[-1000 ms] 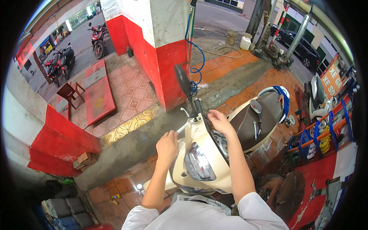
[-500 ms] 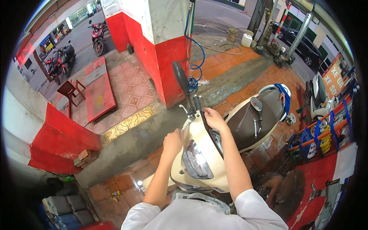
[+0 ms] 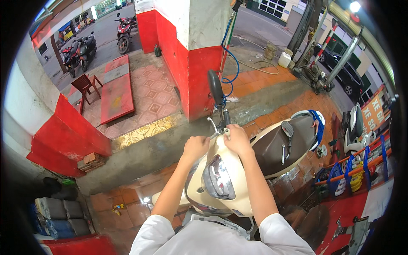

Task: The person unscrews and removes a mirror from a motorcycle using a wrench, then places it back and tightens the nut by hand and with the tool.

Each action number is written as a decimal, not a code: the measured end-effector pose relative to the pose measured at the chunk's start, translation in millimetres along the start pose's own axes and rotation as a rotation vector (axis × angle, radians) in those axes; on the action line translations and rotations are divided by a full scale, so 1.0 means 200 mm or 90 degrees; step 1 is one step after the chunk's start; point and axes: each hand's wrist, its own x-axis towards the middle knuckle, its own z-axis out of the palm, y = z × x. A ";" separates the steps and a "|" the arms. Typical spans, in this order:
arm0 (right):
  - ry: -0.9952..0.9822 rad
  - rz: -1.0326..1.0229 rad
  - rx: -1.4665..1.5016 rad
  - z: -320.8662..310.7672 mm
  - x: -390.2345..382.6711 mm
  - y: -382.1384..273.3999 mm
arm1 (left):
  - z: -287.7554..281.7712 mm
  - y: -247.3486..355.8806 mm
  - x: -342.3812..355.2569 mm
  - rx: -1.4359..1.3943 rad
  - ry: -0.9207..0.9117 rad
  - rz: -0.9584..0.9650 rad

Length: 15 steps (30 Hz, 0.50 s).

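Observation:
A cream scooter (image 3: 243, 185) stands in front of me, its headlight (image 3: 219, 177) facing me. My left hand (image 3: 196, 147) is closed at the left edge of the handlebar cover (image 3: 218, 146), its fingertips partly hidden. On the other edge, beside the handlebar grip (image 3: 227, 117), my right hand (image 3: 238, 139) has its fingers bent over the cover. A brake lever (image 3: 212, 125) sticks out just beyond my left fingers. Above it rises a black mirror (image 3: 216, 87) on its stem. A second mirror (image 3: 287, 128) and a wrench (image 3: 283, 154) lie on the brown seat (image 3: 268, 148).
A blue cloth (image 3: 318, 123) drapes over the seat's rear. A red and white pillar (image 3: 204, 80) stands beyond the handlebar, with a blue hose (image 3: 230, 80) beside it. At right is an orange rack (image 3: 361, 165) with tools. A brown chair (image 3: 86, 88) stands at far left.
My view has shifted, so the scene sits further right. My left hand has moved up nearer the brake lever. My right hand has come leftward onto the cover, and the hands are closer together.

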 end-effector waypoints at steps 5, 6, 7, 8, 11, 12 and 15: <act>0.093 -0.101 -0.250 0.02 -0.06 -0.13 | -0.04 -0.07 0.04 -0.162 -0.095 -0.023; 0.114 -0.118 -0.198 0.00 -0.06 -0.15 | -0.04 -0.10 0.04 -0.169 -0.079 -0.026; 0.135 -0.137 -0.146 -0.01 -0.05 -0.18 | -0.03 -0.13 0.05 -0.175 -0.062 -0.031; 0.153 -0.157 -0.091 -0.01 -0.04 -0.20 | -0.03 -0.17 0.05 -0.180 -0.044 -0.038; 0.201 -0.012 0.194 0.01 0.13 0.03 | -0.03 -0.07 0.00 0.025 -0.023 -0.012; 0.240 0.075 0.280 0.04 0.25 0.08 | -0.02 -0.07 -0.02 0.079 0.006 -0.035; 0.153 0.275 0.364 0.23 0.51 0.54 | 0.13 0.08 -0.04 0.177 0.067 -0.014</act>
